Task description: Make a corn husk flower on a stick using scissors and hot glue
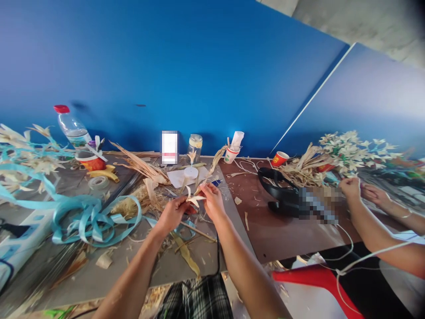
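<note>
- Cream-white husk flower with slim, pointed petals (pixel 195 199) sits between your two hands, held above the grey-brown surface (pixel 89 283).
- Your left hand (pixel 174 212) has its fingers together, clamped on the flower's left side.
- Your right hand (pixel 213 201) meets it from the other side, thumb and forefinger pinched together on the flower; exactly which part they grip is too small to tell.
- Just beyond your hands you have a round white stand (pixel 190 173) on a flat sheet of white paper (pixel 175 178), with a small pale flower rising from the stand.
- Behind that is a clear jar with a yellowish lid (pixel 195 146), near the blue wall (pixel 199 79).
- To your left, shiny light-blue ribbon (pixel 88 206) lies in loose loops; past it stand a clear plastic bottle with a red cap (pixel 73 127) and a red paper cup with pens in it (pixel 92 164).
- To your right, a black strapped device (pixel 287 201) rests on the reddish-brown panel (pixel 282 239).
- Farther right you have a co-worker's two hands (pixel 351 188); you cannot tell what they hold.
</note>
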Available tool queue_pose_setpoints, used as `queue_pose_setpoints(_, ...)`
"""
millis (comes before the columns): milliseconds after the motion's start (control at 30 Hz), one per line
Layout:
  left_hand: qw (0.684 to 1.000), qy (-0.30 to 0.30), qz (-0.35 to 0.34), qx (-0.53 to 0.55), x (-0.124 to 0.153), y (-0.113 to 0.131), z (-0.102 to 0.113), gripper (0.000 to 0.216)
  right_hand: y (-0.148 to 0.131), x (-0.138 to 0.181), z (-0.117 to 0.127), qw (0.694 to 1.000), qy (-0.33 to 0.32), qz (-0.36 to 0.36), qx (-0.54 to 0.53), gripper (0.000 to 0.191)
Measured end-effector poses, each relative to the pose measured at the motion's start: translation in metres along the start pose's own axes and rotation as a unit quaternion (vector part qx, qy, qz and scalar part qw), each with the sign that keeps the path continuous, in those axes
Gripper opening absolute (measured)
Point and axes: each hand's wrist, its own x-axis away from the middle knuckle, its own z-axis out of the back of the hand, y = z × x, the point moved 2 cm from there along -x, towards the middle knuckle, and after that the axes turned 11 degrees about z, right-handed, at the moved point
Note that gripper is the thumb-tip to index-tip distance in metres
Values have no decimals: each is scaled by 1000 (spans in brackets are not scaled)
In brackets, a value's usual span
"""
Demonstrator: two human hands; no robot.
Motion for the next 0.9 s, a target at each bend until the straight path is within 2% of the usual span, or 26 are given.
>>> queue_pose_setpoints(167,997,13,-26,-72,-5,-9,5,4,-1,0,0,999,-23,-6,-21,29)
queue_pose_setpoints(300,997,16,-27,-77,-8,-12,8,3,0,0,1,998,-57,-32,-20,29)
queue_pose_setpoints(433,999,15,-11,-42,-5,-9,4,28,0,1,1,995,-87,-38,-11,28)
queue_pose_setpoints(567,999,15,1,-31,-2,-7,1,42,-4,1,1,997,-74,-3,4,28)
queue_pose_setpoints(667,998,13,-1,-54,-1,-8,1,40,-5,1,1,997,-76,16,10,29)
queue_pose_setpoints(900,993,12,-37,-112,1,-2,-1,28,-3,3,0,992,-118,3,-40,26)
